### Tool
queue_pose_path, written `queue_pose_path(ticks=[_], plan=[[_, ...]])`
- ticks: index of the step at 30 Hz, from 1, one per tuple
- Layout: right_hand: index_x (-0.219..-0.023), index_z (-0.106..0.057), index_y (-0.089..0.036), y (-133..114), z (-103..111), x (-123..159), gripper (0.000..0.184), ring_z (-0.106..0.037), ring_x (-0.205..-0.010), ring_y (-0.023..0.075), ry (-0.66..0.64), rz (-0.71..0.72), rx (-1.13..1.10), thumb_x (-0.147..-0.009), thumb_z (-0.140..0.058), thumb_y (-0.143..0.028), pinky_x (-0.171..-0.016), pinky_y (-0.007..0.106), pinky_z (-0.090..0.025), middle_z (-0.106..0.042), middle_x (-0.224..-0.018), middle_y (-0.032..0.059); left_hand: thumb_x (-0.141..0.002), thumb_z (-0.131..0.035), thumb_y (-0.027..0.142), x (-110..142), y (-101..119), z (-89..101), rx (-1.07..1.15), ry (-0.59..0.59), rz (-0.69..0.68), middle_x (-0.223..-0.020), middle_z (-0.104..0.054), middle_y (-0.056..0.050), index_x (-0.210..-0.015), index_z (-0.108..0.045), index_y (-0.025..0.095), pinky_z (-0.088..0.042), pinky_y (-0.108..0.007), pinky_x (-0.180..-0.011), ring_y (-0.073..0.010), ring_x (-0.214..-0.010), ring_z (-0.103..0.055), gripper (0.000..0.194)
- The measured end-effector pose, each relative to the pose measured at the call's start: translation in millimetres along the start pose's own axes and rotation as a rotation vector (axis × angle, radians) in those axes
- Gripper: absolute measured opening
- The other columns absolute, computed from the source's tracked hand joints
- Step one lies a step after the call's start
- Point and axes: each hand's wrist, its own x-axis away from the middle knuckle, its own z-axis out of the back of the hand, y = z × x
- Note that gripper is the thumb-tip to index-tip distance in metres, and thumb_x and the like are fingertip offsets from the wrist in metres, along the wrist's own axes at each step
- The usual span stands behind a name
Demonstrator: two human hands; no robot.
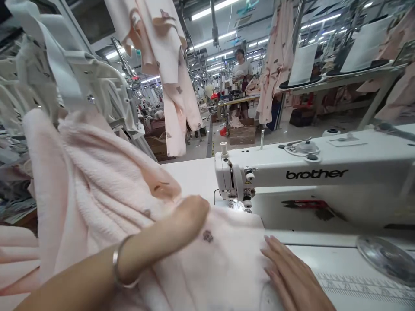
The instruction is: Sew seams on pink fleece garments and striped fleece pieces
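Observation:
A pale pink fleece garment piece [233,255] with small dark printed motifs spreads across the sewing table, one edge lying by the needle area of the white sewing machine [233,179]. My left hand [193,216] is closed on the fabric just left of the machine head; it is slightly blurred, and its fingertips are hidden. Stretched out flat, the fingers of my right hand [288,268] rest at the right edge of the cloth. Behind my left arm, a thick bunch of the same plush fabric [106,172] hangs and folds upward to the left.
Red-handled snips [304,204] lie on the machine bed under the arm. A clear round disc [385,259] sits at the right, beside a printed ruler scale [363,285]. White thread cones [303,65] stand behind. Pink garment pieces [177,86] hang overhead; a person [242,69] stands farther back.

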Motion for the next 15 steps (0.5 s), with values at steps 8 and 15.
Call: queue_pose_path(ticks=[8,15], plan=[[-0.116,-0.057,-0.009,-4,-43,6,0.042,-0.056,-0.106,0.0289,-0.115,0.151,0.232,-0.091,-0.039,-0.036,-0.107,0.055,-0.012,-0.056,-0.122,0.0159,-0.089,-0.046,0.032,0,39,-80.7,-0.095,-0.294,-0.03,-0.146,-0.026,-0.022,-0.141,-0.029,0.01,-0.037,-0.064,-0.094,-0.0423,-0.131,-0.029,0.059],[-0.111,-0.058,0.002,-15,-48,-46,0.039,-0.052,-0.113,0.0346,-0.075,0.028,0.207,-0.094,-0.032,-0.022,-0.086,0.047,-0.047,-0.053,-0.122,0.0251,-0.094,-0.032,0.025,-62,-21,-82.5,-0.035,-0.162,0.136,-0.142,-0.033,-0.025,-0.13,-0.042,0.008,-0.036,-0.064,-0.092,-0.042,-0.132,-0.028,0.041]])
